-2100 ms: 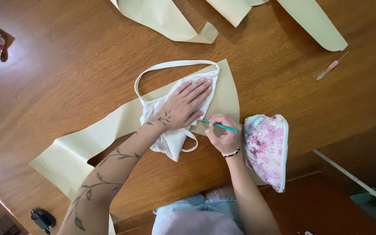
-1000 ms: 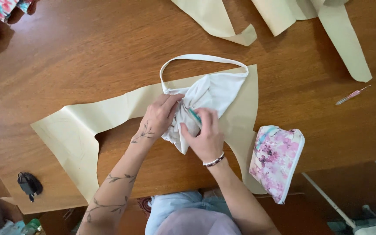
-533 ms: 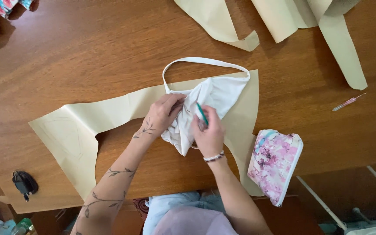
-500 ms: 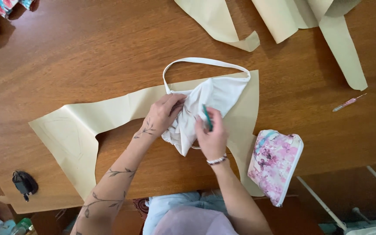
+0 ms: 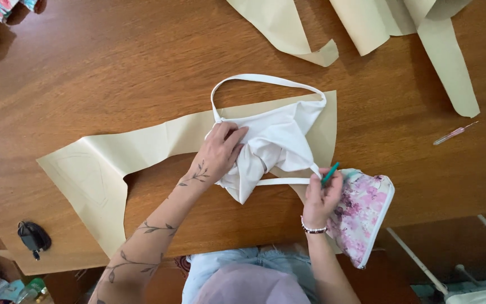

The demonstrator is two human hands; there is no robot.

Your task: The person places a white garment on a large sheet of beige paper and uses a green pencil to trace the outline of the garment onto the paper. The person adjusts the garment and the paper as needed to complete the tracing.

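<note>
White cotton bag with looped strap point(image 5: 277, 147): lies crumpled on a beige paper pattern sheet point(image 5: 113, 163) mid wooden table point(image 5: 113, 73). We press it flat with our left hand point(image 5: 217, 155), fingers spread, steadying it. Our right hand point(image 5: 320, 194) pinches its lower strap and a teal pen point(image 5: 329, 173). Floral pink pouch point(image 5: 364, 214) just beside.

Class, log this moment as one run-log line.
left hand: presses white fabric bag | right hand: holds teal pen, pinches strap | under: cream paper | beside: floral pouch
</note>
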